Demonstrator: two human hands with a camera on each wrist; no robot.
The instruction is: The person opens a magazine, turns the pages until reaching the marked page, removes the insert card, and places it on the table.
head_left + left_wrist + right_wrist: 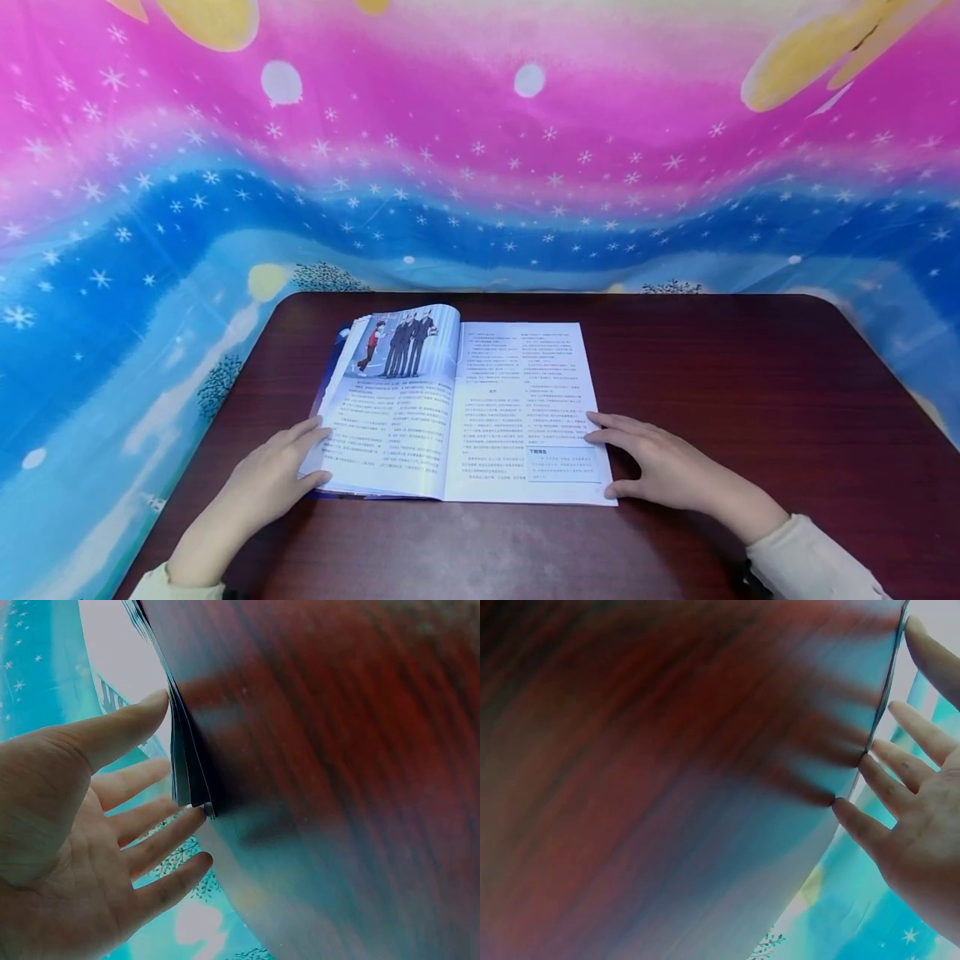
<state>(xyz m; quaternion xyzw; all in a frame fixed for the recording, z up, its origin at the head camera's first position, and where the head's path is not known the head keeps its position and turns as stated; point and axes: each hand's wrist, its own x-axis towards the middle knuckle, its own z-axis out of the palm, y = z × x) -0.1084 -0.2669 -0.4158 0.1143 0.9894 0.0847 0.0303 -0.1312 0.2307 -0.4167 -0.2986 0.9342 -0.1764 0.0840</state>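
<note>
An open magazine (491,417) lies on the dark red-brown table, with a picture of several suited figures at the top of its left page. At the magazine's lower left edge is my left hand (266,471), its thumb on the page corner. In the left wrist view, that hand (82,855) has its fingers spread, with the thumb tip at the edge of the stacked pages (184,750). My right hand (663,462) touches the right page's outer edge near the lower corner. Its fingers (907,761) appear extended and spread in the right wrist view, fingertips along the magazine's edge.
The table (750,375) has rounded far corners and extends on both sides of the magazine. Behind it and along its sides hangs a pink and blue cloth (480,183) with snowflakes. Light sleeves (810,558) cover both wrists.
</note>
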